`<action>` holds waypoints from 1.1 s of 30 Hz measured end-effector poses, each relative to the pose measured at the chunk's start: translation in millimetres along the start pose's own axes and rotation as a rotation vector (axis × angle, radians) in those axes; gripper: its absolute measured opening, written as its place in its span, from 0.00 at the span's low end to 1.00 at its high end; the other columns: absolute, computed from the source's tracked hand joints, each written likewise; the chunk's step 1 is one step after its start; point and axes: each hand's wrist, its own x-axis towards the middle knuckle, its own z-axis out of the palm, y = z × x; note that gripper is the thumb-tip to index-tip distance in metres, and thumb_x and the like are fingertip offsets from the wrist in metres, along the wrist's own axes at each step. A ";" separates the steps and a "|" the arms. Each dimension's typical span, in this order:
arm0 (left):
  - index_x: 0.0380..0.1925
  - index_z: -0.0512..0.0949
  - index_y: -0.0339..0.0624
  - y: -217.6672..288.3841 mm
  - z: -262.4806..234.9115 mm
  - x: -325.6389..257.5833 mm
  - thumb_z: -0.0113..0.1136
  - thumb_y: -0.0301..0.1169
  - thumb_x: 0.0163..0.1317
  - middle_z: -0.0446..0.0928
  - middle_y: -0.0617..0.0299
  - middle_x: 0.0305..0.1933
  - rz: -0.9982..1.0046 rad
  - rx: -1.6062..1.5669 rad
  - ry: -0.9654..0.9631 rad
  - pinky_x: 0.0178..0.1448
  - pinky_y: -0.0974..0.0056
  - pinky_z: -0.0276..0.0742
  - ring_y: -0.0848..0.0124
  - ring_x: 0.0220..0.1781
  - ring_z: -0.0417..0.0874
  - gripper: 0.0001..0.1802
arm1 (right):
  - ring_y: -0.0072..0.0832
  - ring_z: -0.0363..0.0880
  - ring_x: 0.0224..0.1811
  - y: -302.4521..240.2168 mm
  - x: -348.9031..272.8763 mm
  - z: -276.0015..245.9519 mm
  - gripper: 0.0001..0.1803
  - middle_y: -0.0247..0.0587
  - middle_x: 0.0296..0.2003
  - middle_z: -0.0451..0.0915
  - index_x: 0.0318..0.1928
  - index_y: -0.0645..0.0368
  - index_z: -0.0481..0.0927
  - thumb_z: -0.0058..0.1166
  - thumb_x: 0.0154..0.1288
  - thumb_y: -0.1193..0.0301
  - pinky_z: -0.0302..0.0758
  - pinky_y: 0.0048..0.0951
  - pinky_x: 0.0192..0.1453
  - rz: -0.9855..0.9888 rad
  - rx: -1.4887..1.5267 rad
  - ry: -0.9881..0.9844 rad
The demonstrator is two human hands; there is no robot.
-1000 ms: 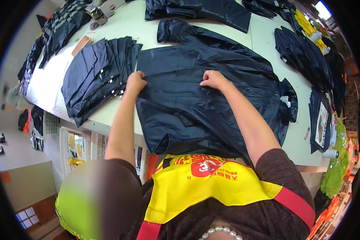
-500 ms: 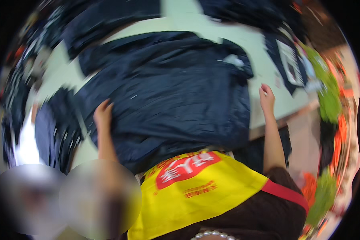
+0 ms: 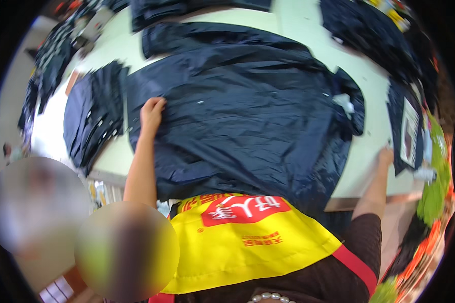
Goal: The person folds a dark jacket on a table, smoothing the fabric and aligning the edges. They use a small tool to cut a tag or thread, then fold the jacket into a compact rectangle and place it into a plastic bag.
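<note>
White table [image 3: 374,101]: left hand [image 3: 151,115] on garment [image 3: 247,113], right hand [image 3: 386,156] outstretched

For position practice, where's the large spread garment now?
Central in the head view, the spread garment lies right of the fanned stack, partly under the left hand.

Touches with the left hand [image 3: 151,115] a wide dark garment [image 3: 237,111], spread on the white table [image 3: 371,106]. Has the right hand [image 3: 385,157] near a dark bundle [image 3: 397,106] with a white sheet [image 3: 411,132]. Wears a yellow apron [image 3: 258,270] with red straps [image 3: 356,266]. At left, just beside the garment: stacked dark clothes [image 3: 88,111].
</note>
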 end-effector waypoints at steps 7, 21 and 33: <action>0.37 0.78 0.42 1.2 -7.6 -26.7 0.58 0.32 0.63 0.79 0.66 0.35 -0.292 -0.555 0.138 0.32 0.75 0.70 0.80 0.33 0.75 0.06 | 0.26 0.72 0.34 -99.2 -48.6 -49.7 0.19 0.42 0.39 0.74 0.49 0.69 0.71 0.55 0.57 0.76 0.74 0.26 0.35 0.472 1.838 -0.708; 0.36 0.76 0.41 -12.2 -11.5 -31.2 0.59 0.29 0.62 0.74 0.67 0.29 -0.346 -1.015 -0.079 0.33 0.73 0.70 0.79 0.27 0.72 0.05 | 0.11 0.50 0.12 -528.6 -434.8 -204.0 0.26 0.23 0.18 0.59 0.42 0.58 0.72 0.33 0.72 0.47 0.47 0.14 0.13 -0.097 1.240 -2.140; 0.36 0.77 0.38 -21.1 -6.2 -38.0 0.58 0.29 0.62 0.75 0.67 0.30 -0.230 -1.077 -0.067 0.31 0.76 0.68 0.81 0.26 0.70 0.06 | 0.10 0.52 0.11 -614.7 -516.3 -190.5 0.21 0.23 0.16 0.62 0.33 0.55 0.71 0.40 0.71 0.51 0.50 0.13 0.12 -0.049 0.826 -1.958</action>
